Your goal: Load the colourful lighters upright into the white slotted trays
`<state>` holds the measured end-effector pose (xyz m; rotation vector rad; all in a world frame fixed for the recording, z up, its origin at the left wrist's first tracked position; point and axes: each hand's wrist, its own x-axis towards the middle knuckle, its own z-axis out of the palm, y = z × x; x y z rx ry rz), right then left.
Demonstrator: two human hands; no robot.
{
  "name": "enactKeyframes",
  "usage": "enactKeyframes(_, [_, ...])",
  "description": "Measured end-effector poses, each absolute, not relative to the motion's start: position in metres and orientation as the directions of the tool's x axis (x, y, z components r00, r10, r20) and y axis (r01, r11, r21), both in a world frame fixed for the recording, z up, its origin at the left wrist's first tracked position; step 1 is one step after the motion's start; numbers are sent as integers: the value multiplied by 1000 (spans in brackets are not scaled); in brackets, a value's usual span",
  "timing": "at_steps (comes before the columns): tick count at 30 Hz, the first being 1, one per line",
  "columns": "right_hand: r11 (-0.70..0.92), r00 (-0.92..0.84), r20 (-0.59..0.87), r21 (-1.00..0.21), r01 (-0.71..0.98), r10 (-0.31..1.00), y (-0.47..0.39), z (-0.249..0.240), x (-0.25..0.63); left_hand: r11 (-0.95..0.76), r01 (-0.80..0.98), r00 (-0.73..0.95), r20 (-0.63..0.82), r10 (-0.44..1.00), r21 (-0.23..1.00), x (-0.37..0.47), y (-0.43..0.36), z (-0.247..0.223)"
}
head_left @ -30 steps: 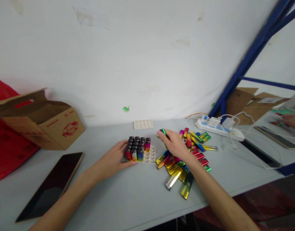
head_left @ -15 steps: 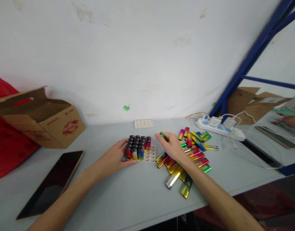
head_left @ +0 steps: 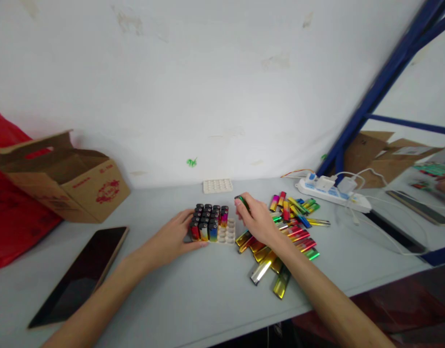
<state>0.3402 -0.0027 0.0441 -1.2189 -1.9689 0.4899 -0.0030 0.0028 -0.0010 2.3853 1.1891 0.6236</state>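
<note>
A white tray (head_left: 227, 236) with round-edged sockets lies on the table, its left part filled with upright lighters (head_left: 204, 231) in several colours with black tops. My left hand (head_left: 175, 234) is closed about the tray's left side, thumb along the front edge and fingers behind the lighters. Just right of the tray, my right hand (head_left: 256, 217) pinches a green lighter (head_left: 243, 203), its dark top pointing up and left. Under and beside my right forearm is a loose pile of shiny lighters (head_left: 260, 274) in gold, red, green, blue and silver.
Against the wall lies a second white tray (head_left: 217, 186). To the left are a dark tablet (head_left: 81, 275), an open cardboard box (head_left: 95, 188) and a red bag (head_left: 12, 222). A power strip (head_left: 333, 193) with cables sits behind the pile, near a blue metal frame (head_left: 375, 87).
My right hand has shifted slightly left and tilted the green lighter more upright, bringing it nearer the tray. My left hand keeps its hold on the tray.
</note>
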Motion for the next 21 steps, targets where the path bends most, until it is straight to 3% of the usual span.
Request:
enactKeyframes(4, [558, -322, 468, -559, 613, 823, -1, 44, 344, -566, 624, 540, 226, 811, 540, -3, 3, -1])
enactKeyframes(12, [575, -474, 333, -564, 593, 815, -6, 47, 345, -569, 616, 535, 241, 810, 545, -2, 1, 3])
enactKeyframes(21, [623, -561, 280, -447, 642, 779, -2, 46, 345, -566, 622, 533, 237, 812, 541, -3, 4, -2])
